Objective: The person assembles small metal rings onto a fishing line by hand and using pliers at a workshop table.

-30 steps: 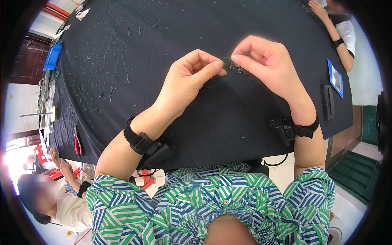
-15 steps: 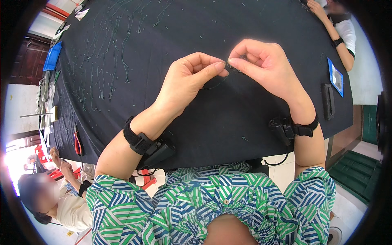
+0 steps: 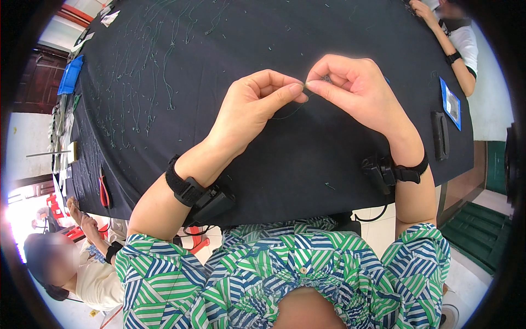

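Over the dark cloth-covered table [image 3: 285, 170], my two hands meet fingertip to fingertip. My left hand [image 3: 241, 109] pinches a thin dark green thread [image 3: 290, 114] between thumb and forefinger, and the thread loops down below the fingertips. My right hand [image 3: 359, 93] is also pinched, its thumb and forefinger touching the left fingertips; whatever tiny piece lies between them cannot be made out. Behind the right thumb, a small dark clump [image 3: 327, 79] shows partly within the curled fingers.
Several green threads [image 3: 167, 77] with small ends lie at the far left. Red-handled pliers [image 3: 104, 192] rest near the left edge. At right are a blue packet [image 3: 451, 104] and a long black object [image 3: 440, 136]. Co-workers' hands show at lower left [image 3: 87, 223] and upper right [image 3: 424, 11].
My right fingertips have come down slightly and closed against the left ones; the small gap between them is gone. My left hand has hardly moved.
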The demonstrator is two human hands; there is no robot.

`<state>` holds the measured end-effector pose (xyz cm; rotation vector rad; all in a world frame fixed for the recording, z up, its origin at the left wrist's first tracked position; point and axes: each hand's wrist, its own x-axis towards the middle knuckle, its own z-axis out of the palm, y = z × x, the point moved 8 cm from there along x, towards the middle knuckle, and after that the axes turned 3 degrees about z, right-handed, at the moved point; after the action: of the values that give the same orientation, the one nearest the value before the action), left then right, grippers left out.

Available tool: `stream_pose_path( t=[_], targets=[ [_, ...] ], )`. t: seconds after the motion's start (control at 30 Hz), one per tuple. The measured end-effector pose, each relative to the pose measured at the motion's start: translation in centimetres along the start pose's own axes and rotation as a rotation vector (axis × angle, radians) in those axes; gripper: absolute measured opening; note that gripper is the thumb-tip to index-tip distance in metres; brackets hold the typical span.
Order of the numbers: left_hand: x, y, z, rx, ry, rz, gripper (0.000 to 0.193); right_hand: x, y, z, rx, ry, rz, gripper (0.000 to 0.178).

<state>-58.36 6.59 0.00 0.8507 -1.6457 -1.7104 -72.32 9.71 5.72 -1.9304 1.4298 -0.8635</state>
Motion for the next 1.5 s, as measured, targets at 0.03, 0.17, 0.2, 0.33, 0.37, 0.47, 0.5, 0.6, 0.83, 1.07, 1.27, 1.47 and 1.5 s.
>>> stream_pose_path(
  t=[0.03, 0.17, 0.2, 0.33, 0.37, 0.47, 0.5, 0.6, 0.83, 1.07, 1.27, 1.47, 1.5],
  targets=[
    [0.0, -0.1, 0.0, 0.006, 0.000, -0.001, 0.021, 0.0, -0.1, 0.0, 0.010, -0.001, -0.010, 0.013],
    [0.1, -0.1, 0.0, -0.003, -0.007, -0.001, 0.021, 0.1, 0.0, 0.1, 0.024, -0.016, 0.000, 0.012],
    [0.0, 0.0, 0.1, -0.002, -0.008, 0.000, 0.021, 0.0, -0.1, 0.1, 0.024, -0.015, -0.001, 0.012],
    [0.0, 0.0, 0.1, -0.014, -0.010, 0.013, 0.019, 0.0, 0.3, 0.3, 0.014, -0.048, 0.013, 0.011],
    [0.0, 0.0, 0.0, -0.019, -0.012, 0.010, 0.018, 0.1, 0.4, 0.4, 0.005, -0.055, -0.001, 0.010],
    [0.0, 0.1, 0.1, -0.009, 0.015, 0.016, 0.018, -0.3, -1.1, -0.9, -0.167, 0.257, -0.400, 0.012],
    [0.0, 0.1, 0.1, -0.009, 0.018, 0.016, 0.018, -0.3, -1.3, -0.9, -0.166, 0.255, -0.402, 0.012],
    [-0.2, 0.3, -0.3, -0.031, 0.070, -0.002, 0.018, -0.2, -1.2, -0.4, -0.125, 0.168, -0.256, 0.019],
    [-0.4, 0.7, -0.3, -0.028, 0.093, 0.008, 0.016, 0.3, 0.1, 1.7, 0.170, 0.011, 0.015, 0.022],
    [-0.4, 0.7, -0.4, -0.073, 0.096, -0.015, 0.016, 0.2, 0.1, 1.2, 0.167, 0.113, -0.042, 0.018],
    [-0.3, 0.7, -0.4, -0.080, 0.085, 0.005, 0.015, 0.2, -0.4, 0.6, 0.134, 0.146, -0.054, 0.018],
    [-0.3, 0.7, -0.3, -0.099, 0.084, 0.006, 0.014, 0.2, -0.7, 0.4, 0.129, 0.169, -0.102, 0.017],
    [-0.4, 0.7, -0.3, -0.099, 0.086, 0.006, 0.014, 0.2, -0.9, 0.4, 0.130, 0.168, -0.103, 0.017]
  ],
)
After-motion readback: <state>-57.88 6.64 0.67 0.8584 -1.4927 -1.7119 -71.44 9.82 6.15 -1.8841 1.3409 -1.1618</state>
